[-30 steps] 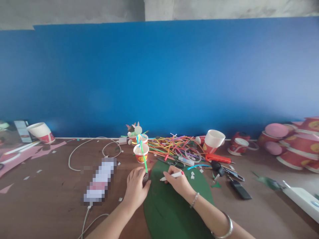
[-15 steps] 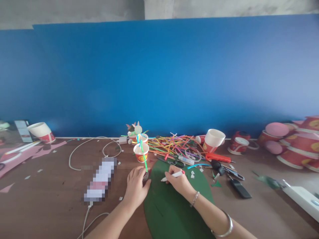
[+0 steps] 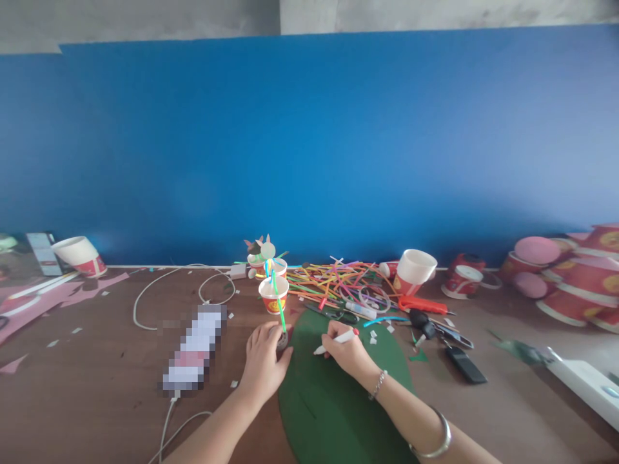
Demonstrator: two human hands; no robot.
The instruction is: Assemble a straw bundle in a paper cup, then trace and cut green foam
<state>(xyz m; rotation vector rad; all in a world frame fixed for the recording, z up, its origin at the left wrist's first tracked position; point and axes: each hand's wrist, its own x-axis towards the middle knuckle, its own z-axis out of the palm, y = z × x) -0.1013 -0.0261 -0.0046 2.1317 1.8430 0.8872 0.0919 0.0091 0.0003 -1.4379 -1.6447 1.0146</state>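
My right hand point(image 3: 344, 348) is closed round a white marker point(image 3: 344, 338) with a red end, its tip pointing left just above a green oval sheet point(image 3: 338, 412). At the sheet's left edge, my left hand point(image 3: 265, 357) rests with its fingers curled round a small round dark object point(image 3: 282, 340), partly hidden by the fingers. A green straw point(image 3: 281, 314) rises beside that object and leans into a red and white paper cup point(image 3: 273, 304) just beyond the left hand.
A phone point(image 3: 196, 348) on a white cable lies at the left. Behind the sheet are many coloured straws point(image 3: 329, 283), an orange tool point(image 3: 423, 305) and a tilted cup point(image 3: 414, 270). Black keys point(image 3: 464, 364) and a white glue gun point(image 3: 585, 386) lie at the right.
The marker and my right hand have shifted very slightly. My left hand stays at the round object, and the things on the table have not moved.
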